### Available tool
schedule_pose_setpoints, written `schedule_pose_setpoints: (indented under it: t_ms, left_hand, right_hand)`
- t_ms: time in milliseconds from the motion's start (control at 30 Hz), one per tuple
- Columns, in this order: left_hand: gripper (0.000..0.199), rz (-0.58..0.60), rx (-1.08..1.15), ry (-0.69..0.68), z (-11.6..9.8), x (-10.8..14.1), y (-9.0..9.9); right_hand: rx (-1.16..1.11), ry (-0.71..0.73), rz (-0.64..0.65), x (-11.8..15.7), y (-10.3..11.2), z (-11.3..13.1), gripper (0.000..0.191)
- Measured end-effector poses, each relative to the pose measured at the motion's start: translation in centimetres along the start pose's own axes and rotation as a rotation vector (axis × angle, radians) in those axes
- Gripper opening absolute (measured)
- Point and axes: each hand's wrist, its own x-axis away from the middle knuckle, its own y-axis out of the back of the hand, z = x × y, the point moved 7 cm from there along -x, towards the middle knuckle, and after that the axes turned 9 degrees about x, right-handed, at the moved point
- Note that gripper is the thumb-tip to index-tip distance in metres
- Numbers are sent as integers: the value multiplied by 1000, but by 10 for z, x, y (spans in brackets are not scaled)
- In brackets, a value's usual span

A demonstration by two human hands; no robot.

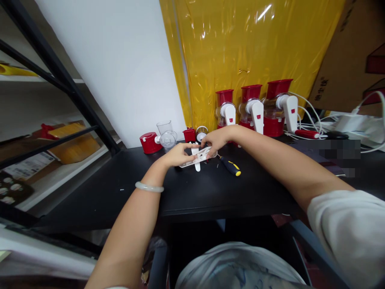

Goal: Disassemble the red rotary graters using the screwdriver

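A flat white plastic part (203, 154), long and shallow with small details inside, is held level just over the black table. My left hand (179, 155) grips its left end between thumb and fingers. At its right end my right hand (217, 140) closes on it, fingertips on the top and edge. Beneath the part a white strip-like piece (197, 165) sticks out toward me. A screwdriver (230, 165) with a dark blue and yellow handle lies right of the part, its tip pointing toward it. Small red bits under the hands are too small to name.
Behind the hands stand a red base (150, 143), a clear plastic housing (167, 137), a red block (189, 135) and a round clear-and-white piece (201, 133). Several red-and-white hand-crank machines (255, 110) line the back right. White cables (309, 120) tangle beyond them on the table (210, 196).
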Motion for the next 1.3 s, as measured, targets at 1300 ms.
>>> schedule_pose_setpoints:
  t_ms: [1300]
  left_hand:
    - [48,-559,127,-40,8,-4,41]
  right_hand:
    - [-126,-130,-535,-5,23,-8,61]
